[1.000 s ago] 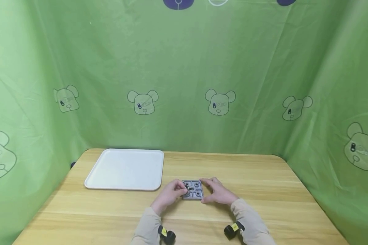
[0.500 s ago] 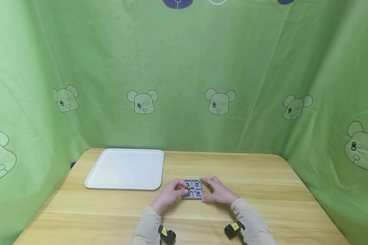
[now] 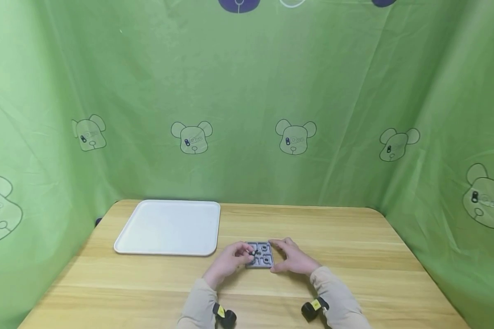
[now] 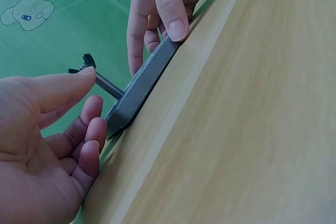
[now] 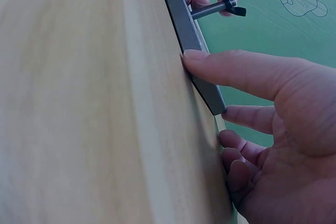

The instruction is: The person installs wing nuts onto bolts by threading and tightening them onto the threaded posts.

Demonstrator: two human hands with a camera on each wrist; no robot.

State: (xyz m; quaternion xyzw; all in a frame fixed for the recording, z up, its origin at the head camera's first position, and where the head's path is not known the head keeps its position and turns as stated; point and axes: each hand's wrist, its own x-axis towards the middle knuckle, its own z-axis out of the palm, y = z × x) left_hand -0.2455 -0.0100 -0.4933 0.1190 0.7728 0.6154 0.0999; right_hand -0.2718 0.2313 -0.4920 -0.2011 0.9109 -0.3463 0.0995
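A grey square metal plate (image 3: pixel 265 261) with recesses and round holes lies on the table. Out of its left part a threaded wing screw (image 4: pixel 109 86) sticks up, with a black winged head. My left hand (image 3: pixel 227 261) pinches that head, thumb (image 4: pixel 71 85) on the near side; the index finger is partly hidden behind it. Along the plate's right side, my right hand (image 3: pixel 294 258) grips it with the thumb (image 5: pixel 220 69) on the near edge and a finger at the far corner. How deep the screw sits in the plate is hidden.
A white rectangular tray (image 3: pixel 169 228) lies at the back left of the wooden table (image 3: pixel 333 233). Green curtains (image 3: pixel 247 82) with printed bear heads hang behind and on both sides. A black wrist camera (image 3: pixel 226 317) is strapped to each sleeve.
The left fingers have shifted slightly on the screw's head, and its wings now show at a different angle. The right hand and the plate stay almost in place.
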